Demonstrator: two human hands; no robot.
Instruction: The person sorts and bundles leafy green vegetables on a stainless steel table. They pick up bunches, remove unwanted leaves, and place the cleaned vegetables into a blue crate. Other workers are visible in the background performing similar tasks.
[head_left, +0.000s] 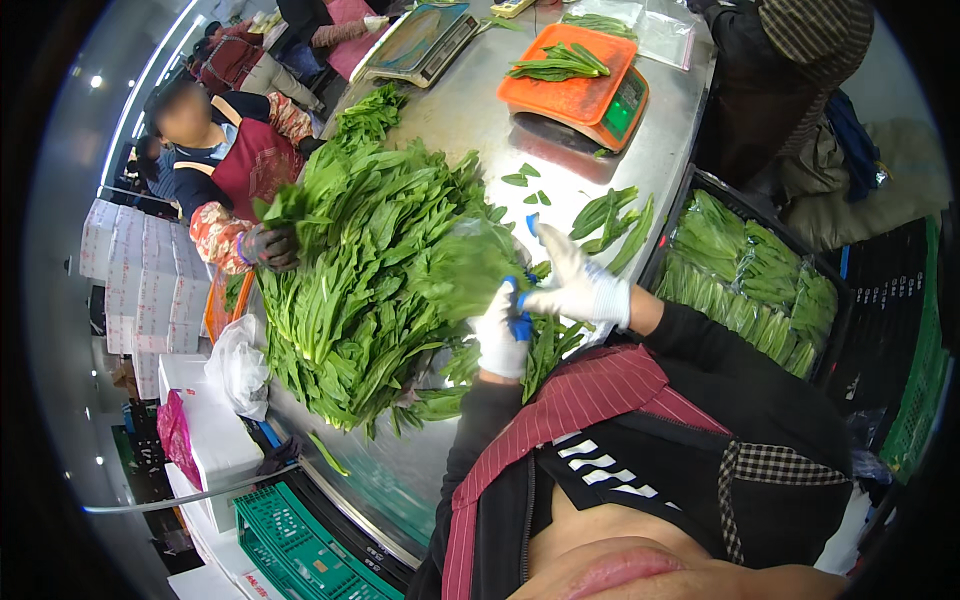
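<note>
A large heap of long-leaved green vegetables (367, 262) covers the metal table. At the heap's near right side, my left hand (504, 330), in a white glove with blue fingertips, is closed around the base of a blurred bunch of leafy greens (476, 270). My right hand (574, 277), gloved alike, is spread just right of it, holding nothing that I can see. Loose leaves (611, 217) lie beyond my right hand. Farther back, an orange-topped digital scale (574, 82) carries a small bunch of greens (562, 64).
A black crate (679, 202) of bagged greens (750, 277) stands at the right. Across the heap, a co-worker in a red apron (255, 161) holds greens. Another scale (420, 37) is at the back. A green crate (307, 547) and white boxes (214, 442) are at lower left.
</note>
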